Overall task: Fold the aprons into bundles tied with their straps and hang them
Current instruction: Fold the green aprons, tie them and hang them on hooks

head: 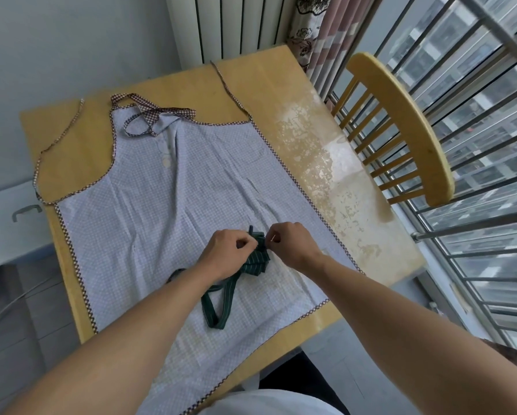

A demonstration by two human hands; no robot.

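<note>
A small dark green striped apron bundle [256, 262] lies on top of a light blue checked apron [167, 211] that is spread flat over the wooden table [335, 175]. My left hand [230, 251] pinches the bundle's strap at its left side. My right hand [293, 244] pinches the strap at its right side, fingers curled. A loop of green strap [218, 304] trails from the bundle toward me. The blue apron's red-checked neck strap [149, 110] and ties lie at the far end of the table.
A wooden chair [401, 127] stands at the table's right side, against a barred window [475, 205]. A radiator [236, 25] and a curtain are behind the table. A grey cabinet with a handle [26, 212] stands to the left.
</note>
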